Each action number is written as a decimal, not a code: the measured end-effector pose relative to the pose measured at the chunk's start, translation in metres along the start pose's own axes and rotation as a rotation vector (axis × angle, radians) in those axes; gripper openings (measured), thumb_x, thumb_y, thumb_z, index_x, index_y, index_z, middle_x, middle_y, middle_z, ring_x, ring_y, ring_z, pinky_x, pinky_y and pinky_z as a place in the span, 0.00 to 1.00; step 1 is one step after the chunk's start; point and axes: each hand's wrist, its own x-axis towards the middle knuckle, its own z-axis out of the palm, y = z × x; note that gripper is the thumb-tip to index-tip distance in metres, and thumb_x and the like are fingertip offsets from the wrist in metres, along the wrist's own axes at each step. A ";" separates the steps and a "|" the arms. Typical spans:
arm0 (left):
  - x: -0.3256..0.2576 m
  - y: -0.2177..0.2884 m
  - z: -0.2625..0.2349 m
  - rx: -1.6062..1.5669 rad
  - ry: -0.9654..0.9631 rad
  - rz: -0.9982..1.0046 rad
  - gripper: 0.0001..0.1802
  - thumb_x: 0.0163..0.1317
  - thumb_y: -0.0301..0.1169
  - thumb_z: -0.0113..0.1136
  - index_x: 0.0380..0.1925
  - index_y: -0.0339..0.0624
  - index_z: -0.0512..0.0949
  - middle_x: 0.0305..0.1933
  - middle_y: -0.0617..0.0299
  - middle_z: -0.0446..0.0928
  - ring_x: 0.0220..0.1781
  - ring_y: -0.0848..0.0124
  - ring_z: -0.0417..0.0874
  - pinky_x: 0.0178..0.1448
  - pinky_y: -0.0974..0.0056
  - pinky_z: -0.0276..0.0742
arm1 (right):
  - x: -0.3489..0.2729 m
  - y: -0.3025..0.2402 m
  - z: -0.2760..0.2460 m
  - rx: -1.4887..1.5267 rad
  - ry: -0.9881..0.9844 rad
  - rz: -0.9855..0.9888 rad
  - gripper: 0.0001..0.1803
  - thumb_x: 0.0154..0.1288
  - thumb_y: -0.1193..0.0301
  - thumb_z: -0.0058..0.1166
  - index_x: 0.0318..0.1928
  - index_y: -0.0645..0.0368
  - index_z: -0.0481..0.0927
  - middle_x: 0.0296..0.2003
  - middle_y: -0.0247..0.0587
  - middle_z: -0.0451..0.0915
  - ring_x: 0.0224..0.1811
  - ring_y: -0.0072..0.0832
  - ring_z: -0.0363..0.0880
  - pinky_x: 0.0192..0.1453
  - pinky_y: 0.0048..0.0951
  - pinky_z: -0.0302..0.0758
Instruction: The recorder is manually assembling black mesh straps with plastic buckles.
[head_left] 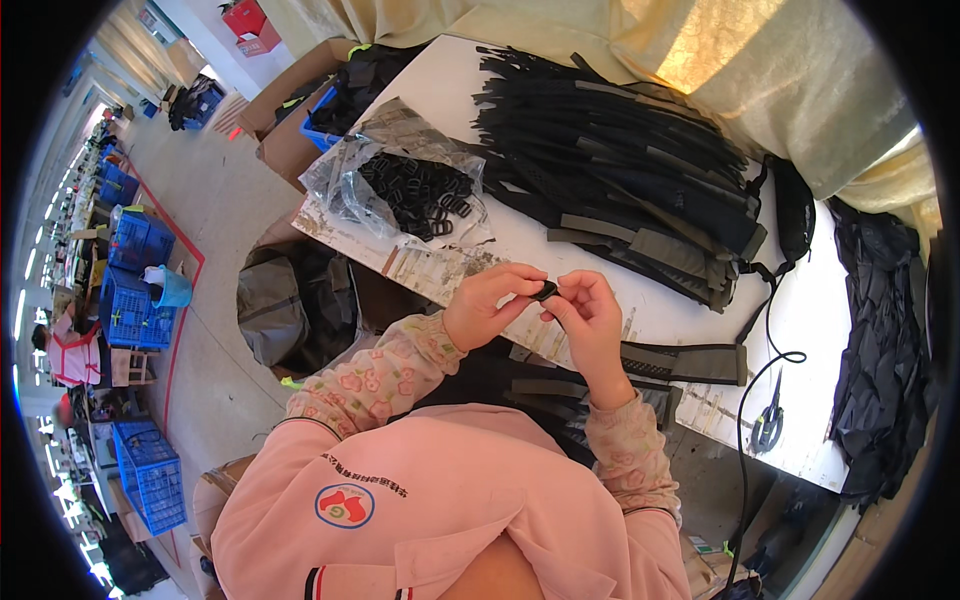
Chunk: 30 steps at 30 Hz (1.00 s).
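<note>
Above the near edge of the white table (660, 310), my two hands meet over a small black plastic buckle (545, 290). My left hand (490, 305) pinches its left side between thumb and fingertips. On the other side, my right hand (588, 315) has its thumb and fingers closed on the same buckle. Whether a strap end runs through it is hidden by the fingers. Beyond my left hand lies an open clear plastic bag (340, 185) with many black buckles (425, 195) spilling out. A black mesh strap piece (690, 362) lies along the table edge below my right hand.
A large bundle of black straps (620, 150) covers the table's far side. Scissors (768, 425) and a looping black cable (745, 440) are at right, near piled black fabric (880, 350). A box with dark bags (295, 300) stands left; blue crates (150, 475) line the aisle.
</note>
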 end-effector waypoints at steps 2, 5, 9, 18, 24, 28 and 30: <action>0.001 0.001 0.001 -0.005 0.010 -0.009 0.14 0.52 0.13 0.60 0.38 0.38 0.79 0.47 0.52 0.79 0.47 0.61 0.82 0.49 0.65 0.77 | -0.002 0.004 0.006 -0.223 0.014 -0.260 0.13 0.61 0.83 0.53 0.45 0.62 0.69 0.34 0.38 0.78 0.35 0.23 0.78 0.39 0.21 0.76; 0.002 0.002 0.002 -0.011 0.022 -0.014 0.14 0.52 0.13 0.60 0.38 0.38 0.78 0.46 0.52 0.79 0.47 0.61 0.82 0.49 0.65 0.77 | -0.002 0.010 0.007 -0.292 0.056 -0.325 0.13 0.61 0.83 0.53 0.46 0.63 0.69 0.35 0.37 0.76 0.36 0.22 0.77 0.40 0.21 0.76; 0.000 0.002 0.001 -0.046 0.000 0.031 0.12 0.52 0.12 0.59 0.35 0.37 0.76 0.46 0.52 0.79 0.46 0.61 0.82 0.47 0.65 0.78 | -0.002 -0.008 0.000 0.162 -0.058 -0.055 0.14 0.62 0.83 0.52 0.48 0.65 0.70 0.34 0.36 0.77 0.36 0.20 0.77 0.41 0.21 0.75; 0.003 0.000 0.001 -1.105 0.145 -0.811 0.07 0.63 0.22 0.54 0.41 0.40 0.74 0.41 0.62 0.77 0.44 0.73 0.78 0.52 0.69 0.71 | 0.000 -0.008 -0.003 -0.753 -0.127 -0.435 0.12 0.57 0.82 0.56 0.43 0.61 0.79 0.32 0.38 0.80 0.33 0.25 0.79 0.49 0.29 0.74; 0.002 0.002 0.000 -1.044 -0.017 -0.923 0.08 0.65 0.32 0.58 0.40 0.41 0.74 0.33 0.67 0.75 0.33 0.77 0.77 0.39 0.72 0.74 | -0.010 -0.005 0.009 -0.945 0.082 -0.594 0.10 0.48 0.79 0.61 0.34 0.54 0.82 0.31 0.36 0.76 0.37 0.35 0.72 0.45 0.33 0.71; 0.001 0.000 0.006 -1.059 -0.040 -0.946 0.05 0.65 0.29 0.56 0.38 0.41 0.74 0.34 0.67 0.76 0.33 0.79 0.76 0.38 0.74 0.74 | -0.012 -0.009 0.012 -0.963 0.152 -0.650 0.10 0.47 0.80 0.62 0.32 0.53 0.83 0.33 0.36 0.75 0.39 0.36 0.71 0.41 0.31 0.70; -0.001 -0.005 0.012 -0.690 0.000 -0.634 0.05 0.64 0.27 0.58 0.37 0.41 0.73 0.34 0.67 0.76 0.33 0.80 0.76 0.38 0.73 0.74 | -0.014 -0.006 0.008 -0.809 0.026 -0.644 0.11 0.49 0.81 0.61 0.35 0.56 0.82 0.31 0.33 0.75 0.36 0.29 0.72 0.40 0.26 0.71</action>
